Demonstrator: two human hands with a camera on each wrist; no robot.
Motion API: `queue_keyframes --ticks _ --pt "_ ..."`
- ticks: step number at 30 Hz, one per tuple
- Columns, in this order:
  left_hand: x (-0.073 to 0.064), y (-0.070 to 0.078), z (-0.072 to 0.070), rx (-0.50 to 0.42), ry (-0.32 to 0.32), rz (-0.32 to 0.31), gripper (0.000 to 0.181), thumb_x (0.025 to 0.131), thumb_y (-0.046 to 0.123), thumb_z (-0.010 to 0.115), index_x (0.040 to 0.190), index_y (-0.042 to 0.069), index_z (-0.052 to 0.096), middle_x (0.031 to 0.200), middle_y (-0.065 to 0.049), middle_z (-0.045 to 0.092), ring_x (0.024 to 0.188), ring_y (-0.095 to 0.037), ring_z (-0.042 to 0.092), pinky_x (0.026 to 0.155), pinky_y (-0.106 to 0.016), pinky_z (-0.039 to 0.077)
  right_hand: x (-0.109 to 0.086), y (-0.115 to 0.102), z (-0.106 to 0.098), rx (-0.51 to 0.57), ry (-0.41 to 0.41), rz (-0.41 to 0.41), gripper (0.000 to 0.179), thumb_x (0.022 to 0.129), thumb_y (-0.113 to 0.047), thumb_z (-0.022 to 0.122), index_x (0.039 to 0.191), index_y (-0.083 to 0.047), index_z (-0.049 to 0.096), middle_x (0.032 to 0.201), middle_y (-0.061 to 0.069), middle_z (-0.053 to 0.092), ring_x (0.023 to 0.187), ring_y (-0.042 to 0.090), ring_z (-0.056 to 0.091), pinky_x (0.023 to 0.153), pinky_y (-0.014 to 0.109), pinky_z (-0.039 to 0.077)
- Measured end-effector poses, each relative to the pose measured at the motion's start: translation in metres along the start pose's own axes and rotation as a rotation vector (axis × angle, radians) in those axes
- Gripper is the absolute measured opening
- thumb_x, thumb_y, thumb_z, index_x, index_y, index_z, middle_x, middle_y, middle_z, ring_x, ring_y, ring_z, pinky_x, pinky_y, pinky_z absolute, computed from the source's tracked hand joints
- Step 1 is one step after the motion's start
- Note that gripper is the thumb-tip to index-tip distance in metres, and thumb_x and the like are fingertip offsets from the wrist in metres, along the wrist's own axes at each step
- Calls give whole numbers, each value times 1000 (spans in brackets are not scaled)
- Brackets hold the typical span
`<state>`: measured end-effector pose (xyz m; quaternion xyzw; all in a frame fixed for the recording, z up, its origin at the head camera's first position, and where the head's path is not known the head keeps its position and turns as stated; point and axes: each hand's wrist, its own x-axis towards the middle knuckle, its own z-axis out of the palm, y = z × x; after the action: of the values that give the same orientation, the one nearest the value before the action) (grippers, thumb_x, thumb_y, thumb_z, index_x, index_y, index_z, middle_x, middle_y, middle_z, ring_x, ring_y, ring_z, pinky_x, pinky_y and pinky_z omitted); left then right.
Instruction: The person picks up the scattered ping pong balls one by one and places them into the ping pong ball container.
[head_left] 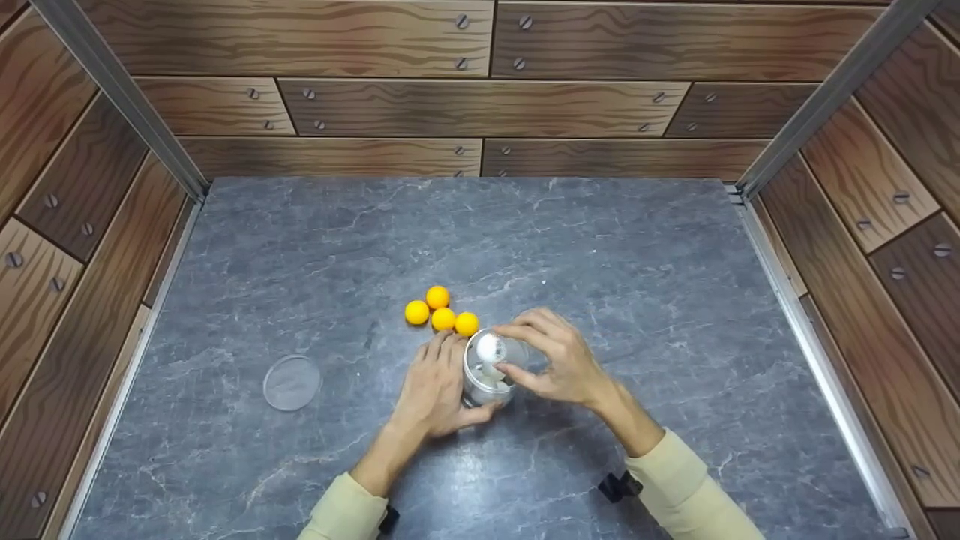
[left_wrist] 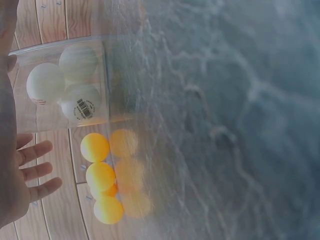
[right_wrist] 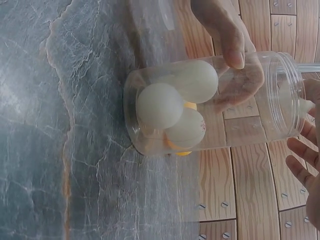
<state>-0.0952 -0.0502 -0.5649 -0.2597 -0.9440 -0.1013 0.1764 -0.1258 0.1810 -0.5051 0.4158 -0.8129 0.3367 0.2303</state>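
A clear plastic jar [right_wrist: 284,95] stands upright on the table, open at the top. My left hand [head_left: 435,386] holds it from the left, with the thumb across its near side. Several white table tennis balls [right_wrist: 160,106] lie at the jar's bottom; one shows a printed barcode [left_wrist: 84,108] in the left wrist view. Over at the mouth, my right hand [head_left: 559,356] pinches another white table tennis ball [head_left: 490,347] between thumb and fingers. The right wrist view shows that ball partly hidden behind the jar's rim.
Several orange table tennis balls [head_left: 443,319] sit in a cluster just beyond the left fingertips. A clear round lid [head_left: 292,383] lies flat to the left. The grey marbled table [head_left: 637,262] is enclosed by wood-patterned walls [head_left: 480,105] and metal rails.
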Motion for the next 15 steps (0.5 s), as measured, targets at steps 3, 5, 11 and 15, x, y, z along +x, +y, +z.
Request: queue_keyframes --ticks 3,5,11,15 --pt "0 0 0 11 -2 3 105 73 80 71 139 0 54 135 -15 66 132 -34 62 106 -45 56 0 1 0 -4 0 -9 46 83 -29 86 124 -9 76 106 7 75 101 23 68 90 38 60" --pt "0 -1 -1 13 -5 5 104 74 80 70 139 0 54 135 -15 66 133 -34 62 106 -45 56 -1 1 1 -6 5 -21 45 84 -28 86 124 -9 76 107 7 75 101 23 68 90 38 60" --pt "0 0 -2 18 -28 4 105 75 80 68 140 -1 54 137 -16 66 134 -35 62 106 -45 55 -1 3 2 10 16 -35 44 85 -27 85 124 -9 75 107 7 75 101 23 67 88 37 60" --pt "0 0 -3 13 -48 -1 104 76 80 66 141 -1 54 138 -17 66 135 -35 61 107 -46 55 -3 5 3 25 3 -16 46 90 -38 80 125 -9 75 109 9 75 103 23 68 89 38 61"
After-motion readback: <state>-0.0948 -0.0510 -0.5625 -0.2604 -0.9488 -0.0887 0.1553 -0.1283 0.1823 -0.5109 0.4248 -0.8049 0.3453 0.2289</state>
